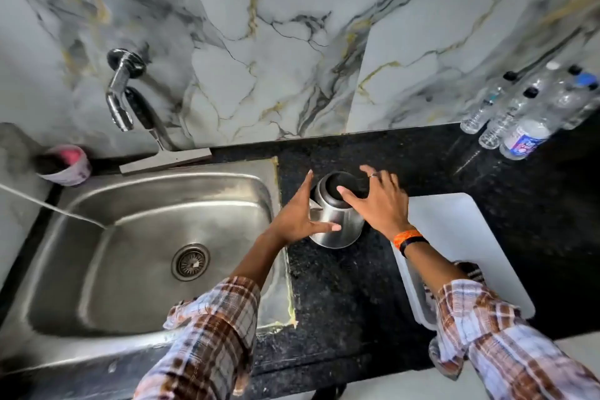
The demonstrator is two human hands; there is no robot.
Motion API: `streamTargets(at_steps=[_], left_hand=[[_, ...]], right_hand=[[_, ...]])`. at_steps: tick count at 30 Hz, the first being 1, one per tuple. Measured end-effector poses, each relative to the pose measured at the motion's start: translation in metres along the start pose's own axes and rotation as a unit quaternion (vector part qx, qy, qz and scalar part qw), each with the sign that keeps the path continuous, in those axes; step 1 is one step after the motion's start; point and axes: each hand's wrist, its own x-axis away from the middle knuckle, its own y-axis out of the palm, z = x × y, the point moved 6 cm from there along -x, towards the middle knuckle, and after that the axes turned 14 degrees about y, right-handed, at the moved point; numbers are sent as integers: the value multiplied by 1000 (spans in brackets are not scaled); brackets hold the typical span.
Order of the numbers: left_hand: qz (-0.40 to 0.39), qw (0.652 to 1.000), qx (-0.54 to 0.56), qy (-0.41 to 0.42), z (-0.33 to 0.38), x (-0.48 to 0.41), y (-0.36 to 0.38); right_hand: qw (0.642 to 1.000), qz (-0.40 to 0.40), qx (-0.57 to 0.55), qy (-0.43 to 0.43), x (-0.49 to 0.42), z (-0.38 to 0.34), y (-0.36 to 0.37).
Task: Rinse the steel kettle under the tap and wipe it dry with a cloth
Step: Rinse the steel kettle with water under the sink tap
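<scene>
The steel kettle (pixel 337 224) stands on the black counter (pixel 341 295), between the sink and a white tray. Its dark top faces the wall. My left hand (pixel 298 214) lies against its left side with fingers straight and apart, thumb across the lower body. From the right, my right hand (pixel 380 201) reaches over the top with fingers spread, thumb on the dark lid. Neither hand is closed around it. The chrome tap (pixel 121 97) juts from the wall above the sink's far left. A striped cloth (pixel 472 273) shows on the tray, mostly hidden by my right forearm.
The steel sink (pixel 156 204) with its drain (pixel 191 261) fills the left. A thin white stream (pixel 48 204) slants into it from the left edge. A pink cup (pixel 66 166) and a squeegee (pixel 165 159) sit behind it. The white tray (pixel 461 227) lies on the right, with several plastic bottles (pixel 519 117) behind it.
</scene>
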Motion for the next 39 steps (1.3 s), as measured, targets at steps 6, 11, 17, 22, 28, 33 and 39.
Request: streamTargets(at_steps=[6,11,17,22,28,33,39], left_hand=[[85,995,49,-31,-6,-1,8],[97,994,46,-15,-7,-1,8],[128,991,48,-8,-9,9,1],[154,986,55,-9,-30,44,-33],[204,977,57,-20,-56,102,-103],[203,977,62,-36,-85,142,-168],[189,980,18,-67,-119,168,-245]], right_hand=[[996,-85,1,14,-9,-5,4],[996,-88,-20,-18,-16,-9,4],[993,-98,-48,-49,-17,-17,3],[972,-167,-137,-89,-5,-58,1],[951,-185,-209,-133,14,-141,9],[933,-187,-272,-143,34,-217,28],[928,-180,-300,-131,45,-296,48]])
